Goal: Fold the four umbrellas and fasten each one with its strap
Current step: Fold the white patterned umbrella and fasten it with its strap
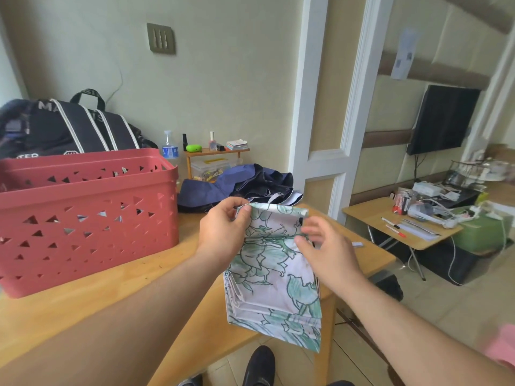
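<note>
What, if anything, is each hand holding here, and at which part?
The left hand pinches the top edge of the floral umbrella canopy at its upper left corner. The right hand touches the canopy's right side; it is motion-blurred, so a grip cannot be confirmed.

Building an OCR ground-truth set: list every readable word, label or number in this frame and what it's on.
"MA" on the black duffel bag, top band; the rest is hidden by its straps.
"TED" on the same bag, low by the red basket rim; the start is cut off.
Water bottle blue label: too small to read.
Paper sheet on the far wall: blurred.
Stack of cards on the small shelf: unreadable.
Floral umbrella: no text.
</note>
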### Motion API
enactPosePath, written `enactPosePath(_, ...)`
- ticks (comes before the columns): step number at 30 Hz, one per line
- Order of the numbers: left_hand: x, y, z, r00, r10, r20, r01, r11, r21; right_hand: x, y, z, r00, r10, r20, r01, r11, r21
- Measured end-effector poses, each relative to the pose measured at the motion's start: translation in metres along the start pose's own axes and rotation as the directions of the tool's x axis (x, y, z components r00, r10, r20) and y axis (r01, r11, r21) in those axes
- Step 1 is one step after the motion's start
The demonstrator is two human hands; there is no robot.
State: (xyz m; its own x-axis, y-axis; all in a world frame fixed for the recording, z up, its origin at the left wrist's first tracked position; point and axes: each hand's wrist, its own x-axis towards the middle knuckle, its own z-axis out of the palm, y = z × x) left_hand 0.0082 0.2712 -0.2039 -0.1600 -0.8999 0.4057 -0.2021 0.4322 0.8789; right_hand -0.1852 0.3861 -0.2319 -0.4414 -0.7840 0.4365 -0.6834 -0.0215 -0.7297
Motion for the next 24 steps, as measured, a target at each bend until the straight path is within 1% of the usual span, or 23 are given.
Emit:
enactPosePath(2, -0.001, -0.001, -0.001, 1.0, -0.001, 0.024, 0.001, 1.0, -0.012, 0.014, -0.007, -0.001, 0.999, 0.042, -0.01, -0.041, 0.996, 0.077)
enactPosePath(5, -0.001, -0.002, -0.003, 0.999, 0.006, 0.043, -0.005, 1.0, -0.021, 0.027, -0.014, 0.0, 1.0, 0.013, -0.006, -0.013, 0.999, 0.05)
enactPosePath(8, -0.003, -0.003, -0.006, 0.997, 0.036, 0.074, -0.034, 0.999, -0.03, 0.036, -0.017, 0.001, 1.0, 0.024, -0.021, -0.023, 0.999, 0.041)
enactPosePath(11, -0.005, -0.008, -0.012, 0.988, 0.075, 0.132, -0.08, 0.996, 0.036, 0.04, -0.023, -0.006, 0.998, 0.001, -0.058, 0.003, 0.998, 0.062)
enactPosePath(13, -0.008, -0.011, -0.016, 0.985, 0.08, 0.15, -0.095, 0.991, 0.096, 0.041, -0.028, -0.015, 0.997, -0.01, -0.073, 0.011, 1.0, 0.016)
enactPosePath(16, -0.012, -0.012, -0.021, 0.982, 0.091, 0.163, -0.11, 0.988, 0.111, 0.041, -0.03, -0.026, 0.998, -0.029, -0.058, 0.025, 0.998, -0.064)
enactPosePath(20, -0.019, -0.009, -0.027, 0.972, 0.132, 0.193, -0.163, 0.974, 0.156, 0.032, -0.029, -0.031, 0.995, -0.091, -0.041, 0.087, 0.991, -0.097)
enactPosePath(22, -0.024, -0.008, -0.03, 0.965, 0.156, 0.209, -0.194, 0.965, 0.175, 0.025, -0.025, -0.033, 0.991, -0.133, -0.007, 0.131, 0.982, -0.135)
enactPosePath(24, -0.028, -0.01, -0.032, 0.967, 0.165, 0.195, -0.198, 0.967, 0.163, 0.018, -0.019, -0.032, 0.979, -0.199, 0.047, 0.205, 0.961, -0.184)
